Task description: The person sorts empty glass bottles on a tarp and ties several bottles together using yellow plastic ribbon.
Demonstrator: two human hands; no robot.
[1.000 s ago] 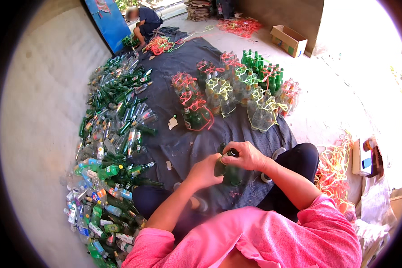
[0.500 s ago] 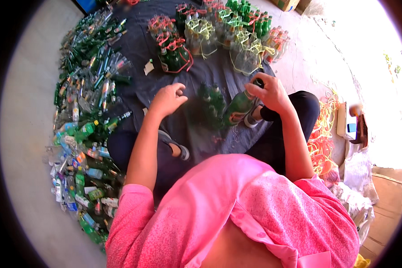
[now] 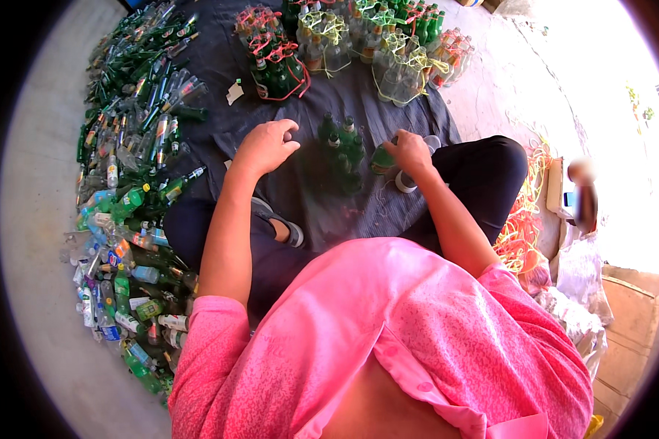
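A green glass bottle [image 3: 380,159] is in my right hand [image 3: 411,152], which grips its upper part. Only part of the bottle shows; my fingers hide the rest. Just left of it, several green bottles [image 3: 342,150] stand close together on the dark cloth, their lower parts blurred. My left hand [image 3: 265,148] hovers to the left of that cluster, apart from it. Its fingers are loosely bent, with the thumb held away from them, and I make out nothing held there.
Tied bundles of bottles [image 3: 280,69] stand at the far side of the dark cloth [image 3: 220,139]. Loose bottles [image 3: 135,154] lie heaped along the left. Orange and red string [image 3: 523,234] is piled right of my knee, near cardboard [image 3: 633,322].
My right hand has moved left and slightly down with the green bottle, bringing it closer to the standing cluster. My left hand has risen slightly. The whole view has shifted a little.
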